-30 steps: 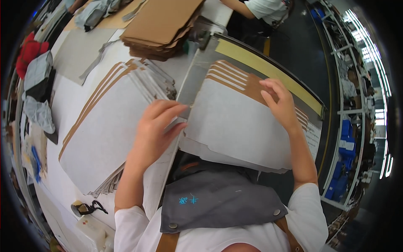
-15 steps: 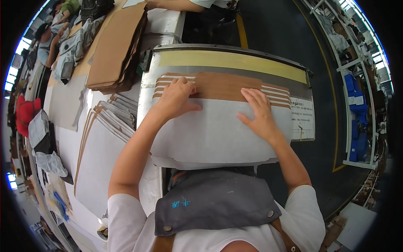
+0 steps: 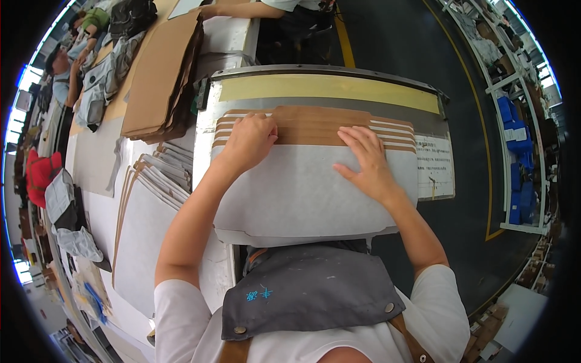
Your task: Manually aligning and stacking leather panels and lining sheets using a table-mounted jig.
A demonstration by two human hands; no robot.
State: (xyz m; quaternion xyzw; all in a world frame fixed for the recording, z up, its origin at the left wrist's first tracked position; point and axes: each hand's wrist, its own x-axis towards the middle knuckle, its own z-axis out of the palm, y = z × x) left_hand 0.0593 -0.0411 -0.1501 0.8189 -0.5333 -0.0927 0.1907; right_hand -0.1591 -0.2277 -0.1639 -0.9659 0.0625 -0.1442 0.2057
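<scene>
A fanned stack of sheets, white on the face with stepped brown edge strips along the far side, lies in front of me on a metal-topped work table. My left hand rests on the brown strips at the left; its fingers are curled and the thumb is tucked in, so whatever they pinch is hidden. On the right, my right hand lies with fingers stretched and thumb spread, its fingertips touching the brown strips and its palm over the white face.
A yellow strip runs along the table's far side. To the left are more white-and-brown sheets and a tall brown cardboard stack. Another person's arm reaches in at the top. A rack with blue bins stands right.
My left thumb has drawn in against the fingers. My right hand has shifted slightly left, fingers still spread. The whole view has turned a little.
</scene>
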